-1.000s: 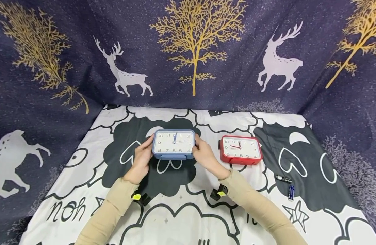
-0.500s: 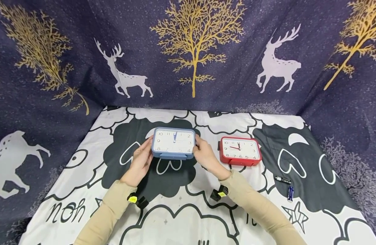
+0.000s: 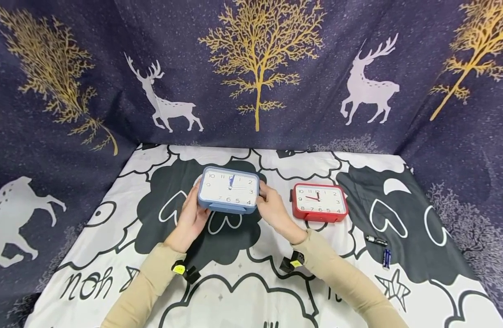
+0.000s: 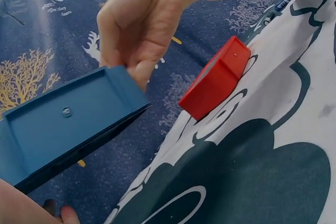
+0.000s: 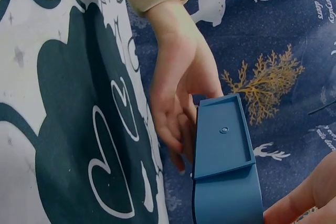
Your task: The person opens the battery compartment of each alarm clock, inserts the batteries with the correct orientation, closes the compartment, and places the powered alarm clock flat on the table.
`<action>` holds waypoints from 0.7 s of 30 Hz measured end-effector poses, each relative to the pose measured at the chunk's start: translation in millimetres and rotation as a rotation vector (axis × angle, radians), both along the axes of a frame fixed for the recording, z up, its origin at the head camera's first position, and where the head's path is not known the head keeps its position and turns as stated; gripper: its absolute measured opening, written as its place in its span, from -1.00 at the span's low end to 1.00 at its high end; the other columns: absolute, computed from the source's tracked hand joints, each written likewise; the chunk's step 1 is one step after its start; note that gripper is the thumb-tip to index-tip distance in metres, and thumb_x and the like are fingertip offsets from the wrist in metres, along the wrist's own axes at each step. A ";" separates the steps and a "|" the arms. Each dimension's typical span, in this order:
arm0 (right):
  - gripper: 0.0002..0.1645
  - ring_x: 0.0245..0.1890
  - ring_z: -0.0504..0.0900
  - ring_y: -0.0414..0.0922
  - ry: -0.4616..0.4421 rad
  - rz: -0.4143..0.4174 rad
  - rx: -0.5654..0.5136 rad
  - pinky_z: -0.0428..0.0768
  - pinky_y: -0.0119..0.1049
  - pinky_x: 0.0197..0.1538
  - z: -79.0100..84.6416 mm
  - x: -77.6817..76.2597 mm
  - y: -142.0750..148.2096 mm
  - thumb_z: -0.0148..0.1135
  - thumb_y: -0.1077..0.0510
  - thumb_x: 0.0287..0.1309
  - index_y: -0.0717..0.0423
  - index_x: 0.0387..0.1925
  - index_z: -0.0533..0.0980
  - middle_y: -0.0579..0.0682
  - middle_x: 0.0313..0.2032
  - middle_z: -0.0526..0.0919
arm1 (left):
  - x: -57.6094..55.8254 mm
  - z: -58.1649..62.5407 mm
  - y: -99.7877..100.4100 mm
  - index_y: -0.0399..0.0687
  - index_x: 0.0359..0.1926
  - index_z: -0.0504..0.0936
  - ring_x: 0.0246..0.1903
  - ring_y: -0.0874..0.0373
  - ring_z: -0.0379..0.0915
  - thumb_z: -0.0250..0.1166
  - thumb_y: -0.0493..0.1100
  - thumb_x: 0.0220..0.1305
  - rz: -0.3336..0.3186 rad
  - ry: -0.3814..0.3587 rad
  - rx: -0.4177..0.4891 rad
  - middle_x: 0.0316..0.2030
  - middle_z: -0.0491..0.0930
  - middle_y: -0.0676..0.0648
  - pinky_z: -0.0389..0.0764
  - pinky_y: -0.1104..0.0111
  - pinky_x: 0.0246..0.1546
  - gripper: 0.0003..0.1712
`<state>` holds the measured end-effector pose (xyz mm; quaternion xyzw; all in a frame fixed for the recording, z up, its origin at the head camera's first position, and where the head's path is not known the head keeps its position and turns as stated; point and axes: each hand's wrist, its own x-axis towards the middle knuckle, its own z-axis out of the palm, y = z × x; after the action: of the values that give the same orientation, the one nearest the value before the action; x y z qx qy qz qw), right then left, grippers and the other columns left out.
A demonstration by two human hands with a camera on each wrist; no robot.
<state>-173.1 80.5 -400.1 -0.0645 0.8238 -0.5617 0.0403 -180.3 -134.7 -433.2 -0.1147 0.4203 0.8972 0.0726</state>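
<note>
10 (image 3: 211, 175) and 11 (image 3: 223, 176) mark the blue clock (image 3: 229, 190) the fingers (image 4: 144, 71) hold

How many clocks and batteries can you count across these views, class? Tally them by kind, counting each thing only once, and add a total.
Clocks: 2 (blue clock, red clock)
Batteries: 2 (black battery, blue battery)
Total: 4
</note>
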 end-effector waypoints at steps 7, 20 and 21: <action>-0.36 -0.03 0.53 0.05 0.016 -0.005 -0.034 0.45 -0.35 -0.18 0.7 3.3 -1.3 -0.11 0.38 0.29 0.39 0.40 0.13 0.30 0.27 0.43 | 3.9 3.5 5.4 0.33 0.47 0.12 -0.22 0.40 0.51 -0.24 0.14 0.53 0.008 -0.040 -0.021 -0.21 0.62 0.28 0.36 0.34 0.00 -0.46; -0.39 -0.29 0.53 -0.02 0.011 0.011 -0.091 0.37 -0.43 -0.38 -2.8 4.3 -4.4 -0.11 0.44 0.23 0.42 0.34 0.25 0.33 0.11 0.57 | 9.5 5.9 12.1 0.69 0.42 0.05 -0.02 0.32 0.42 -0.29 0.20 0.49 -0.054 0.020 0.069 0.08 0.48 0.29 0.29 0.17 0.04 -0.48; -0.40 -0.24 0.54 -0.02 0.012 0.015 -0.101 0.38 -0.42 -0.33 -3.3 4.0 -4.6 -0.11 0.44 0.23 0.42 0.33 0.26 0.32 0.12 0.56 | 9.9 6.0 12.6 0.72 0.41 0.06 0.01 0.31 0.39 -0.29 0.22 0.48 -0.066 0.028 0.083 0.11 0.45 0.28 0.28 0.16 0.04 -0.48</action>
<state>-169.2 75.8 -403.3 -0.0757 0.7943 -0.6018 0.0363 -170.5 -122.1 -427.2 -0.0853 0.3870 0.9126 0.1010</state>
